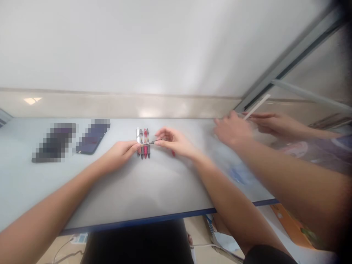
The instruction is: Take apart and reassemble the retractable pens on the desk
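Note:
A slim dark pen (149,143) is stretched sideways between my two hands, just above the table. My left hand (124,152) pinches its left end between thumb and fingers. At the other end, the thumb and index finger of my right hand (176,143) close on it, with the other fingers curled loosely. Beneath it several pens (145,151) lie side by side in a row, upright to my view: a white one (138,132) at the left, then dark and red ones. A small red piece (173,153) shows partly from under my right hand.
Two phones, one dark (55,143) and one bluish (92,137), lie at the left. At right, a co-worker's hands (233,128) hold a thin white strip (257,107); a blurred blue item (237,175) lies below. A wall (123,104) backs the table; its blue front edge (151,219) is near me.

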Tool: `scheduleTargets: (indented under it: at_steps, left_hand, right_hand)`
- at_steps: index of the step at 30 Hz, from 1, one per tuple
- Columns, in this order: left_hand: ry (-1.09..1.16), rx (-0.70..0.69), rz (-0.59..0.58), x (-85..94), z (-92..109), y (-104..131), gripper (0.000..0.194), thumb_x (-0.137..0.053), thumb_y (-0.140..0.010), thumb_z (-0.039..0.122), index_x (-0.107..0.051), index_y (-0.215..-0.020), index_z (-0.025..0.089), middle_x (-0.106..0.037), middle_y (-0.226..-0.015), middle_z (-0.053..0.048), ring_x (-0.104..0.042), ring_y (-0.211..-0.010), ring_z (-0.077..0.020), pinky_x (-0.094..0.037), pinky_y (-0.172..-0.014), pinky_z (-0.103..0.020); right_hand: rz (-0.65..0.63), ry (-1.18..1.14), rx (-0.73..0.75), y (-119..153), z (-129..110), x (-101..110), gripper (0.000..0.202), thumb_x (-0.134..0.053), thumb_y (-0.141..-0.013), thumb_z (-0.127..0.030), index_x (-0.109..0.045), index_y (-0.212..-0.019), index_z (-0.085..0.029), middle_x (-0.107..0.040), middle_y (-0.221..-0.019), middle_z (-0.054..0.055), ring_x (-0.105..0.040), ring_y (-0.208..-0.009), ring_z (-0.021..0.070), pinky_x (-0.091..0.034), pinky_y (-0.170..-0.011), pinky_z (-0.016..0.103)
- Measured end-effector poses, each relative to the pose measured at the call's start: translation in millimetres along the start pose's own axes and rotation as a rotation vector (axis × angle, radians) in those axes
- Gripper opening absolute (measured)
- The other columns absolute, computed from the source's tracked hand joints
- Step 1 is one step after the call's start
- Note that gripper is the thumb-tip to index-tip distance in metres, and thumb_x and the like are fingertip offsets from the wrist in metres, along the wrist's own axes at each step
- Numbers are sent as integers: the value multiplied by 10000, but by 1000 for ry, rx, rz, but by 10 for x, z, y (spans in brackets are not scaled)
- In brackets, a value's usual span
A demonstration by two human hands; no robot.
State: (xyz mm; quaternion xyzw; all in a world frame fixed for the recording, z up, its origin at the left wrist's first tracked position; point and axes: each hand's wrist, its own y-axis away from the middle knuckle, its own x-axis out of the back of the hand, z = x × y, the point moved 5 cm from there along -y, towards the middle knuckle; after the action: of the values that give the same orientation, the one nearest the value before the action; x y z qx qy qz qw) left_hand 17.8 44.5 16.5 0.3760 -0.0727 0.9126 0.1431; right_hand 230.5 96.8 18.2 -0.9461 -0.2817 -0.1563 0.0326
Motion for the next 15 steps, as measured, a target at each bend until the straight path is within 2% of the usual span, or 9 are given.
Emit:
scheduleTargets:
  at_steps: [3,5,8,11,15]
  left_hand:
    - [3,1,12,12,20,-3,465,-398,-1024,518,-684,-821,213,-540,-616,13,-487,-611,-181,-372,-627,-283]
    - [-6,-3,-1,6,24,-6,465,-402,-1022,530,-677,-824,211,-538,-614,16,-486,-610,-177,-373,-626,-282]
    - [-35,11,-15,1,12,-6,467,-388,-1021,525,-677,-837,207,-539,-623,19,-478,-607,-172,-372,-631,-283]
    - [-49,30,-22,-1,11,1,485,-366,-1022,530,-679,-846,203,-531,-629,18,-473,-606,-169,-368,-635,-285]
    - [-55,24,-32,-13,29,11,480,-368,-1020,531,-665,-837,201,-535,-631,18,-475,-597,-166,-362,-623,-283]
  right_hand:
    - [-21,47,-36,-13,29,-17,400,-628,-955,-572,-679,-915,-178,-647,-764,23,-478,-538,98,-334,-399,223]
    - [-45,61,-25,-17,26,-36,386,-624,-963,-539,-676,-870,-168,-638,-721,14,-453,-511,85,-340,-424,226]
    - [-21,14,21,-22,5,-40,263,-739,-889,-430,-682,-988,-193,-666,-822,0,-468,-544,77,-347,-446,211]
    - [-5,-28,21,-30,16,-45,297,-735,-894,-461,-676,-1035,-206,-694,-891,18,-526,-598,92,-350,-446,203]
    - [-32,-30,-12,-27,40,-63,369,-628,-960,-531,-661,-844,-182,-683,-774,37,-550,-611,114,-350,-438,215]
